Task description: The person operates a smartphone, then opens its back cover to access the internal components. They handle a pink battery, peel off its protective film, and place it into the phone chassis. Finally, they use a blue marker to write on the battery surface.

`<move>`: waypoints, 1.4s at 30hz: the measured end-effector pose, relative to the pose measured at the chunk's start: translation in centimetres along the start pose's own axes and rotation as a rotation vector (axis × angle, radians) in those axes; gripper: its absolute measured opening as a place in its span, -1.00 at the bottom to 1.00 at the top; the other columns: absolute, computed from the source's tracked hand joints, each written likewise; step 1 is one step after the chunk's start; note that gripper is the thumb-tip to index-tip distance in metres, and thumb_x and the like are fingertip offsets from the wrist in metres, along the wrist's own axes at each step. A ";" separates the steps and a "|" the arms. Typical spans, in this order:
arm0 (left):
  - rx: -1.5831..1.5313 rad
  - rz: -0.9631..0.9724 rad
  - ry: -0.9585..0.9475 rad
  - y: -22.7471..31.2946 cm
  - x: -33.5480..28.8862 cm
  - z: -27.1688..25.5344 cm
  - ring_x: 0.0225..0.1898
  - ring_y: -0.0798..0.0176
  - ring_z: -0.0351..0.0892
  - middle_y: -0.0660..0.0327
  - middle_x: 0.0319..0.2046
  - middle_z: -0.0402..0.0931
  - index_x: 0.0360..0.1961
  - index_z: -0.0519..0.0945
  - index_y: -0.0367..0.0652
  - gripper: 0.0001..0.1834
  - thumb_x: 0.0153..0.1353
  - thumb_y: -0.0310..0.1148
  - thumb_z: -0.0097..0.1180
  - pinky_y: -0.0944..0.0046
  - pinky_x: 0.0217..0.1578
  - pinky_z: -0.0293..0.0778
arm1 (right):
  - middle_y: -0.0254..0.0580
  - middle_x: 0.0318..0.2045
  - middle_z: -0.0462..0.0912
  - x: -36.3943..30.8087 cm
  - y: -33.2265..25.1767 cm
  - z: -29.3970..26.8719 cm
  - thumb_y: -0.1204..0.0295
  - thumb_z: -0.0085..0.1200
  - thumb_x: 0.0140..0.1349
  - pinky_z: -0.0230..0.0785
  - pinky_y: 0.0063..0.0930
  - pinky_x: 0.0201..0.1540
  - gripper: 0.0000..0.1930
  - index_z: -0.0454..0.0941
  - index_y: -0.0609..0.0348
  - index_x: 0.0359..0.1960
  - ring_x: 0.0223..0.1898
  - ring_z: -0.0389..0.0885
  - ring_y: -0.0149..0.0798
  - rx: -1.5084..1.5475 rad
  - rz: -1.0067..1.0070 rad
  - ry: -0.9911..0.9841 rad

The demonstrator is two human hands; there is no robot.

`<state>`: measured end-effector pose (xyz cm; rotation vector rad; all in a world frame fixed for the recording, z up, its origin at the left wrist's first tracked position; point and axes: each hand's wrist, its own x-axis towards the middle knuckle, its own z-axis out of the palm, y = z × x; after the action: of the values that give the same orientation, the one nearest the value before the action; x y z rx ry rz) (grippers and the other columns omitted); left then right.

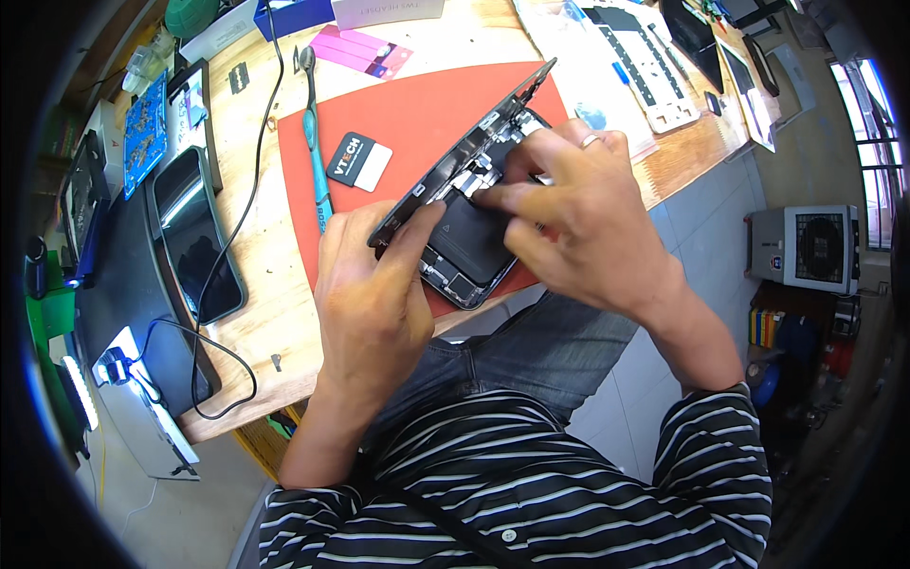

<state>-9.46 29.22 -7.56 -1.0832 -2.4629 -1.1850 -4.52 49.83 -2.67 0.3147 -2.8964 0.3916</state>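
An opened smartphone [464, 242] with a black battery lies over the near edge of a red mat [408, 109]. Its screen panel [453, 163] is raised along the left side and tilted up from the phone body. My left hand [374, 299] grips the lower end of that panel, thumb on the inner face and the other fingers behind it. Over the phone's inside, my right hand [597, 223] has its thumb and fingers curled together near the connectors at the battery's upper end. Whatever those fingertips pinch, if anything, is hidden.
A teal-handled toothbrush [311, 128] and a black-and-white card [358, 161] lie left of the phone. Another phone [197, 232] and a black cable [254, 161] are farther left. A pink sheet [355, 50] lies at the back; a white parts tray [645, 71] is at the far right.
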 end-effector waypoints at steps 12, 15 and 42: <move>0.098 -0.002 -0.038 2.2 0.3 -0.2 -0.16 0.04 0.49 0.09 -0.08 0.54 -0.06 0.71 -0.27 -0.69 0.13 -0.54 0.22 0.12 -0.09 0.42 | -0.20 -0.33 0.60 -4.9 4.9 -1.3 0.50 0.20 0.10 0.30 -0.25 -0.07 -0.74 0.72 0.09 -0.13 -0.22 0.55 -0.16 0.123 0.229 0.272; 0.111 -0.010 -0.017 2.1 -0.1 0.1 -0.15 0.04 0.47 0.09 -0.07 0.54 -0.05 0.72 -0.27 -0.71 0.17 -0.50 0.23 0.12 -0.09 0.41 | -0.17 -0.36 0.64 -4.9 7.5 -2.3 0.48 0.23 0.15 0.40 -0.30 -0.10 -0.81 0.73 0.16 -0.19 -0.25 0.60 -0.17 0.211 0.318 0.383; -0.088 -0.094 0.113 1.3 -0.4 0.5 -0.20 0.01 0.58 -0.02 -0.18 0.60 -0.12 0.69 -0.26 -0.83 0.28 -0.56 0.19 0.18 -0.16 0.47 | -0.05 -0.68 0.63 7.6 21.7 -1.9 0.14 0.24 0.00 0.58 -0.33 -0.31 -0.60 0.63 0.32 -0.63 -0.57 0.68 -0.15 -0.238 0.544 -0.011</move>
<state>-8.23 29.96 -7.32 -0.9033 -2.4189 -1.3548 -16.54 69.41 -4.29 -0.5179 -2.9586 0.1146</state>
